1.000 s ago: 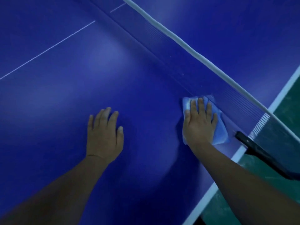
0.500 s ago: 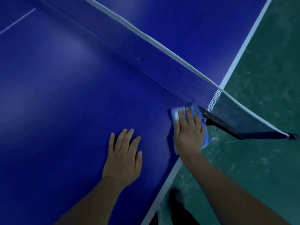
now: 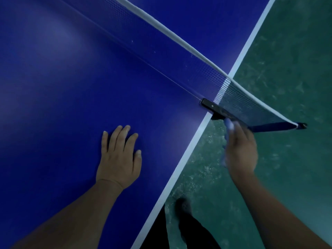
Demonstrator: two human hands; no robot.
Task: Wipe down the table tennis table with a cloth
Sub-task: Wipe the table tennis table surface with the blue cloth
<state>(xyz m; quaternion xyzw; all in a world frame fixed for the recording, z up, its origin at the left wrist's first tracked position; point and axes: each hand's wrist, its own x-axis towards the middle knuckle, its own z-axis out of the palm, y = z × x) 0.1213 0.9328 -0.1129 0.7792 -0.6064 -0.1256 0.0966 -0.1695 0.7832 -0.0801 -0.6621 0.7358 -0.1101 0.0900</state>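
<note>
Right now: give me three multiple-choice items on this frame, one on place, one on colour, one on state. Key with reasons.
1. Where is the right hand?
A. past the table's side edge, over the floor
B. flat on the table
C. on the net's top tape

2. What colour is the floor?
A. red
B. green
C. grey

3. How is the left hand?
A. clenched in a fist
B. gripping the net clamp
C. flat on the table, fingers straight

Key: A, it holds the blue cloth beyond the white edge line; B, green beside the table; C, palm down on blue surface.
</note>
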